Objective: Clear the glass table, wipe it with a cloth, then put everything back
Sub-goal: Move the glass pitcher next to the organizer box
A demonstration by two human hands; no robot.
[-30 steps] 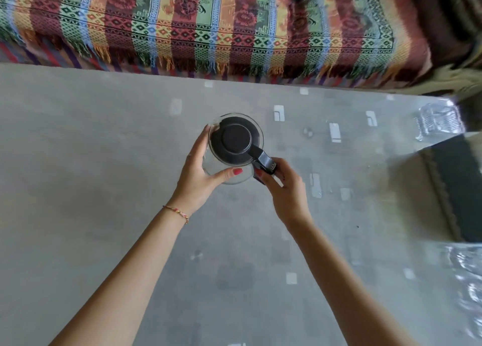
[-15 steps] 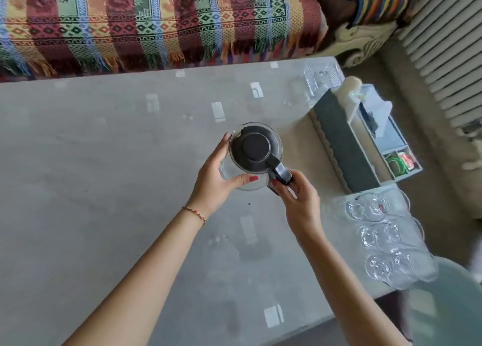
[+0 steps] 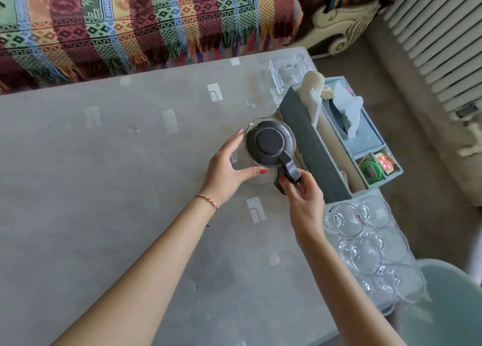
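Left hand [image 3: 229,168] cups the glass jug [image 3: 268,150] wall; right hand [image 3: 302,197] pinches its handle, steadying it over the desk [image 3: 104,189].

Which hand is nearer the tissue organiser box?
Right. The right hand grips the jug handle beside the organiser box; the left hand holds the jug's far side.

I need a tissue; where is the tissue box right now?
In the head view, the tissue box stands at the glass table's right end, just right of the jug, with the drinking glasses nearer the camera.
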